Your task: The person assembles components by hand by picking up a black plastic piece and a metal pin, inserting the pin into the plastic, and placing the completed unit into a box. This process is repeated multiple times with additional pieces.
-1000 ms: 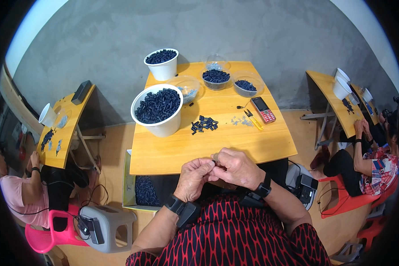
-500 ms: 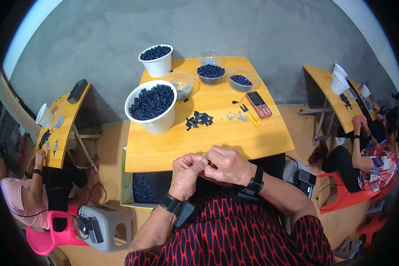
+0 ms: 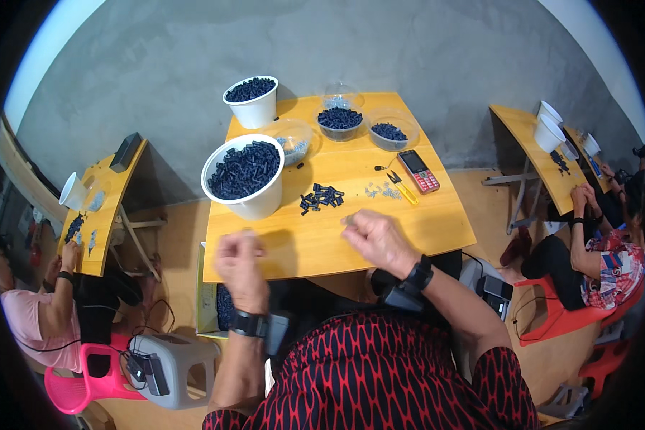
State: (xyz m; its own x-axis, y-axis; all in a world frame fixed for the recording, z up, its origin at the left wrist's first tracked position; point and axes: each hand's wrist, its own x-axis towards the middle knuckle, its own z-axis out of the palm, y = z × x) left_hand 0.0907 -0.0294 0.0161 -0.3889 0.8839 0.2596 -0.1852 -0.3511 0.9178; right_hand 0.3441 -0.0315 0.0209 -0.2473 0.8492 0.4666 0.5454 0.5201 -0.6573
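Observation:
My left hand is lifted over the table's near left edge, smeared by motion, so its fingers do not read clearly. My right hand is above the near middle of the table, thumb and fingers pinched together; a tiny greyish thing seems to show at the tips, too small to name. Just beyond it lies a loose pile of short dark-blue tube-like pieces. To the right of that pile are small silvery bits, yellow-handled snips and a red keypad phone.
On the wooden table, a white bucket of dark pieces stands at left, another bucket behind it. Clear tubs are at the back. Below is an open box. Co-workers sit at side tables.
My hands were together at the table's near edge; now they are apart. The left has moved left and the right has moved slightly forward and right.

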